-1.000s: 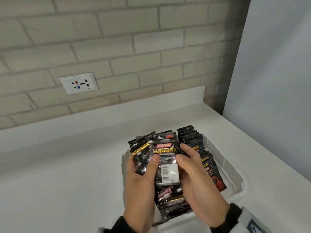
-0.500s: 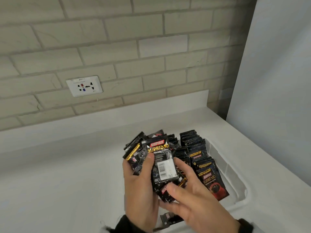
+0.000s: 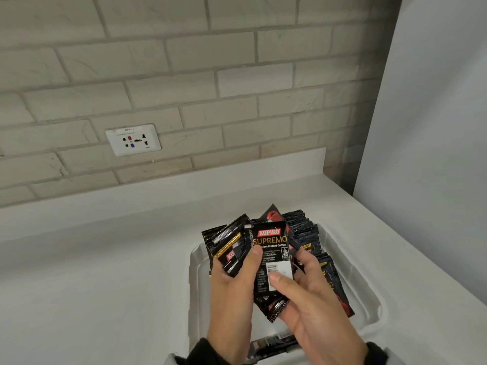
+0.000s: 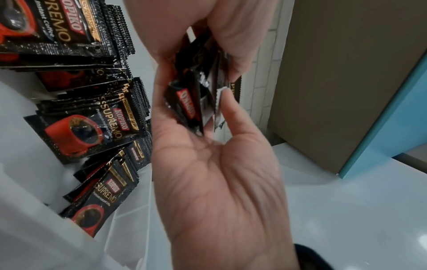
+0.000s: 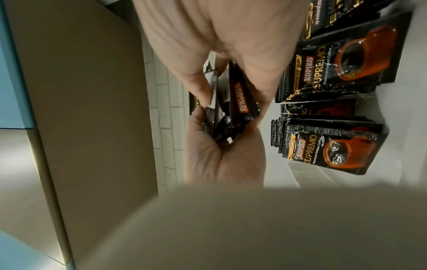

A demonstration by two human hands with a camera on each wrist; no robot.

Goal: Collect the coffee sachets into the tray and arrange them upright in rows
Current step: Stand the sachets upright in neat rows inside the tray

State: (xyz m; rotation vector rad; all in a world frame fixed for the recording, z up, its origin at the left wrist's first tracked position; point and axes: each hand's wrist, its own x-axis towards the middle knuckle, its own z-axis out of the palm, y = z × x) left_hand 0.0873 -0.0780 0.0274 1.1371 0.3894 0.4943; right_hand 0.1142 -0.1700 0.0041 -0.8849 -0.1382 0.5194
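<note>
Backdrop: pale grey brick wall (image 3: pixel 184 75) with a white rectangular socket plate (image 3: pixel 133 139) at 10 o'clock from the hands; a plain light panel (image 3: pixel 434 101) closes off the 3 o'clock side.
Surface: white smooth countertop (image 3: pixel 92 272) with a low white upstand along the wall.
Tray: white translucent plastic tray (image 3: pixel 369 299) on the countertop, directly beneath both hands.
Rows in tray: black foil coffee sachets with a red cup print (image 4: pixel 87 126) stand on edge in packed rows — front faces lean back; the rows fill the tray's 3 o'clock half in the head view (image 3: pixel 311 233).
Left hand: the left hand (image 3: pixel 232 291) grips a fanned bundle of black foil sachets (image 3: pixel 229 246) above the tray, thumb pressed across the front, fingers curled behind.
Right hand: the right hand (image 3: pixel 313 306) pinches the front sachet with a white barcode panel (image 3: pixel 272 256), thumb on the barcode and fingers behind.
Hand relation: both hands meet on the same bundle, the right at 3 o'clock of the left — thumbs close together.
Left wrist view: the bundle (image 4: pixel 196 102) sits edge-on between the fingers of both hands.
Near edge: one dark sachet (image 3: pixel 274 343) lies flat at the tray's 6 o'clock end; its print is too blurred to read.
</note>
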